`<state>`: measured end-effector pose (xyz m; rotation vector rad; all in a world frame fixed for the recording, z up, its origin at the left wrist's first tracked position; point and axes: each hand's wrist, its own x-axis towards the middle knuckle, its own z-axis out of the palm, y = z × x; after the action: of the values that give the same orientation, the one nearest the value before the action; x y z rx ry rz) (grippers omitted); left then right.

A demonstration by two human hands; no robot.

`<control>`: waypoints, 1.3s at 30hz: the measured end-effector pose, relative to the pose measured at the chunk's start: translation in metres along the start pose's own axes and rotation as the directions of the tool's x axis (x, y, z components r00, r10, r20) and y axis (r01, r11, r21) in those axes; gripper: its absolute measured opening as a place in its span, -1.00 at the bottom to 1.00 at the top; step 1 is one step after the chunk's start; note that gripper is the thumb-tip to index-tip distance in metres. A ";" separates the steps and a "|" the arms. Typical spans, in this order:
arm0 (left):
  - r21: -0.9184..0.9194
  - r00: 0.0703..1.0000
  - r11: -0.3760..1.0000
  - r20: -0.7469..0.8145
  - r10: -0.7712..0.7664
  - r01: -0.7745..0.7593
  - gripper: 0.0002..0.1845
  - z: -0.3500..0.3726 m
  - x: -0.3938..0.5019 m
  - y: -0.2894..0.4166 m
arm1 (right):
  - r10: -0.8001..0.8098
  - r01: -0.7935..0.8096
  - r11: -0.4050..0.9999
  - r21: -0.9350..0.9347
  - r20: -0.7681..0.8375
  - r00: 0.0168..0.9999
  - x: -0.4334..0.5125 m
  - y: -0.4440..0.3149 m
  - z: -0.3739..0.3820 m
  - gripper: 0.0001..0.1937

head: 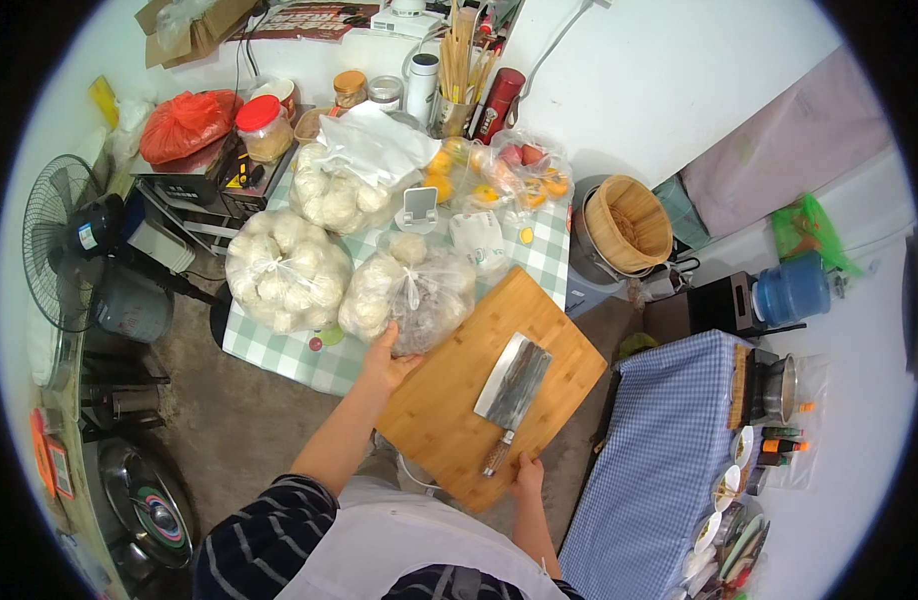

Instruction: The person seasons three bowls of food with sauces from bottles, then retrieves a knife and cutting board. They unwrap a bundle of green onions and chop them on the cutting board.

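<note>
A wooden cutting board [436, 397] is tilted across the near right corner of a checked table, partly over the floor. On it lies a cleaver [513, 386], its wooden handle towards me. My right hand [528, 474] grips the board's near right edge. My left hand [388, 366] is at the board's left edge, its fingers against a knotted clear bag of pale, round dough-like pieces [410, 289]; whether it grips the board or the bag I cannot tell. Two similar bags, one at the left [286, 270] and one further back [339, 191], stand on the table.
Bags of fruit [496, 180], a small stand [420, 210] and jars occupy the table's far part. A wooden steamer tub [628, 223] stands beyond its right side. At right is a second table under a blue checked cloth [654, 420]; a fan [68, 240] stands at left.
</note>
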<state>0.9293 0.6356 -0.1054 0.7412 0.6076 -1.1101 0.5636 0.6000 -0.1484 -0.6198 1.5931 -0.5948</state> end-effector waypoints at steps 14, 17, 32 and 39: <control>0.331 0.998 0.944 0.064 -0.026 0.003 -0.23 0.014 0.014 0.017 | 0.011 -0.012 1.000 -0.011 -0.105 0.994 -0.026 0.023 0.057 -0.75; 0.512 0.999 0.858 0.034 0.031 -0.044 -0.28 0.009 0.000 0.016 | 0.022 -0.029 0.990 0.136 0.057 0.998 -0.036 0.025 0.059 -0.67; 0.931 0.840 0.102 0.265 0.473 -0.352 -0.57 -0.115 -0.076 -0.021 | 0.159 -0.143 0.982 -0.121 0.130 0.979 -0.030 0.025 0.051 -0.71; 0.925 0.948 0.268 0.204 0.246 -0.268 -0.41 -0.113 -0.059 -0.040 | 0.157 -0.090 0.962 -0.259 0.253 0.955 -0.020 0.021 0.043 -0.73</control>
<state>0.8638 0.7470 -0.1396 1.8125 -0.3327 -1.0937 0.6067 0.6280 -0.1524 -0.7445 1.4416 -0.2076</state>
